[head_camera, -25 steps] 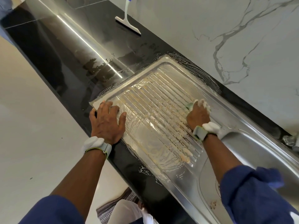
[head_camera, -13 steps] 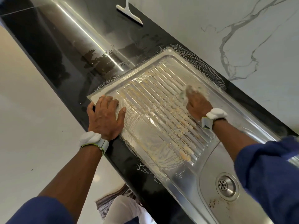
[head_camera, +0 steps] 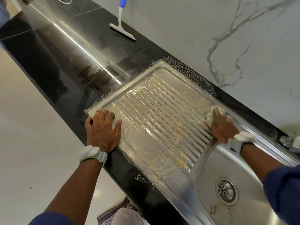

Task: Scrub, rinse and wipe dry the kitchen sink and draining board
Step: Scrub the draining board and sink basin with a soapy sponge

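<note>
The ribbed steel draining board [head_camera: 155,114] is covered in yellowish soapy foam. My right hand [head_camera: 222,125] presses a green, foam-covered sponge [head_camera: 212,112] onto the board's far right part, near the back rim; the sponge is mostly hidden under my fingers. My left hand [head_camera: 102,129] lies flat with spread fingers on the board's near left corner. The steel sink bowl [head_camera: 253,163] with its round drain [head_camera: 226,190] lies to the lower right, with brown specks near the drain.
A white squeegee [head_camera: 121,30] with a blue handle rests on the wet black countertop [head_camera: 65,62] at the back. A marble wall [head_camera: 227,38] rises behind. Part of a tap [head_camera: 290,142] shows at the right edge. Pale floor lies at left.
My right hand has slid the sponge across the ribs toward the board's back right rim. My left hand has stayed on the corner. The camera view has shifted.
</note>
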{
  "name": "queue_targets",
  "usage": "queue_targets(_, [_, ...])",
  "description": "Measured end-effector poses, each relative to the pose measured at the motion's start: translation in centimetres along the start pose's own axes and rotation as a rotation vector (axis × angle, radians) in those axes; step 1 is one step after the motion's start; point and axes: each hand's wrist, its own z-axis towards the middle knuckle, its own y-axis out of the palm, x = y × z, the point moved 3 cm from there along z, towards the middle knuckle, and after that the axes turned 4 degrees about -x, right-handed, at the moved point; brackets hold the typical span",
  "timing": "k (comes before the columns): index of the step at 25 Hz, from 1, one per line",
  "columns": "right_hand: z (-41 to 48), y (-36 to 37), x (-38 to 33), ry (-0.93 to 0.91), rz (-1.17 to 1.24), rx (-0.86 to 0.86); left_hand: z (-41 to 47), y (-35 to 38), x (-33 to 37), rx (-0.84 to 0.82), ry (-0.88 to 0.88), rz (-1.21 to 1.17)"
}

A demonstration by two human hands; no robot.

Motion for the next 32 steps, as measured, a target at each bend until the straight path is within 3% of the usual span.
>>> queue_targets(3, [-0.3, 1.6, 0.8, -0.178, -0.104, -0.134, -0.2, 0.1, -0.1, 0.002, -0.004, 0.008])
queue_targets(6, [0.7, 0.9, 1.7, 0.045, -0.104, -0.087, 0.0, 0.3, -0.2, -0.006, 0.005, 0.005])
queue_targets(9, [1.6, 0.4, 0.1, -0.09, -0.147, -0.077, -0.1, 0.4, -0.1, 0.007, 0.003, 0.019])
queue_targets(13, [-0.8, 2.0, -1.6, 0.268, 0.012, 0.004, -0.1, 0.2, -0.4, 0.026, 0.013, -0.003])
queue_targets(16, [-3.9, 5.1, -5.0, 0.082, -0.086, 0.029, -0.3, 0.1, -0.1, 0.025, 0.012, 0.002])
queue_targets(18, [-4.1, 4.6, -5.1, 0.111, -0.066, 0.016, 0.0, 0.3, 0.0, 0.014, 0.022, 0.008])
queue_targets(19, [-4.7, 4.8, -5.3, 0.005, -0.057, 0.059, -0.1, 0.1, -0.1, 0.02, 0.019, 0.001])
queue_targets(21, [-6.4, 5.6, -5.6, -0.303, -0.172, -0.034, -0.1, 0.0, -0.1, 0.03, 0.022, -0.001])
queue_targets(24, [-7.3, 4.1, -6.6, -0.153, -0.099, -0.021, -0.1, 0.1, -0.3, 0.03, 0.018, -0.008])
queue_targets(27, [-8.4, 4.2, -5.7, -0.332, -0.219, -0.132, 0.0, -0.1, -0.1, 0.034, 0.022, -0.003])
queue_targets(30, [-8.6, 3.5, -5.2, -0.099, -0.166, -0.113, 0.0, -0.1, 0.0, 0.041, 0.025, -0.02])
queue_targets(32, [-7.5, 4.4, -6.4, -0.073, -0.148, -0.092, -0.2, 0.0, 0.0, 0.052, 0.027, -0.009])
